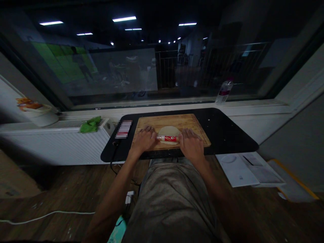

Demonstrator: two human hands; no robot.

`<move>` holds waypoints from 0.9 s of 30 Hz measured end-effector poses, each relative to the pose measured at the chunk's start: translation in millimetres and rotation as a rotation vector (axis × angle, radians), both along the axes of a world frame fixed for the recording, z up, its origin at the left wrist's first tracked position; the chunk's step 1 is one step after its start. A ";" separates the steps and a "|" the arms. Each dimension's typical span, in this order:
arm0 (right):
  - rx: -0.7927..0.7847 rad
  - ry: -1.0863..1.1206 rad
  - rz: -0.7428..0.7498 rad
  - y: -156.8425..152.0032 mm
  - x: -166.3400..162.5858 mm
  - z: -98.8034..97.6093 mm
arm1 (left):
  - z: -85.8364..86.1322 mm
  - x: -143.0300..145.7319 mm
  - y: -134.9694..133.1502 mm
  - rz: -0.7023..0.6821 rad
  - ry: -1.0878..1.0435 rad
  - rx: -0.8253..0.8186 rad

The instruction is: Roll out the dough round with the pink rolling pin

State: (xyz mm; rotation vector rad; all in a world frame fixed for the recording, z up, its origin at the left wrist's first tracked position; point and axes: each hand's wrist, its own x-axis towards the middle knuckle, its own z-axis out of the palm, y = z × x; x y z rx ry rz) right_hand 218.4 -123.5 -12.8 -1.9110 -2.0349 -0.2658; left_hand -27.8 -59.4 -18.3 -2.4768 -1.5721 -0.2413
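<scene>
You have one wooden cutting board [197, 122] on one black table [227, 131], and on it one flat round of dough [169, 130]. Across the near edge of the dough lies one red-and-white roller [167, 138], crosswise between your hands. Your left hand [143, 139] lies flat, palm down, over the roller's left end, fingers stretched forward and close together; your right hand [190, 143] lies the same way over its right end. Both ends of the roller are hidden under your palms, so you cannot tell how far it runs. One blurred-out packet [123, 129] sits left of the board. One green cloth [90, 125] lies on the white radiator [50, 145], and one plastic bottle [224, 91] stands on the window sill [253, 105]. Papers [243, 168] lie on the floor to your right.
</scene>
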 end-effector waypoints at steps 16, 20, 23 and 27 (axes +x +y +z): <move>-0.157 -0.042 0.071 -1.4 9.4 14.4 | -3.2 0.8 -9.2 0.021 -0.076 0.002; -0.185 -0.115 0.260 27.4 25.0 20.3 | -2.9 2.7 -6.6 0.034 -0.092 0.007; -0.251 -0.103 0.294 48.5 34.0 18.9 | -2.9 4.0 -7.1 0.048 -0.064 0.007; -0.257 -0.067 0.243 59.1 35.3 13.2 | -0.5 5.3 -8.0 0.040 -0.042 0.012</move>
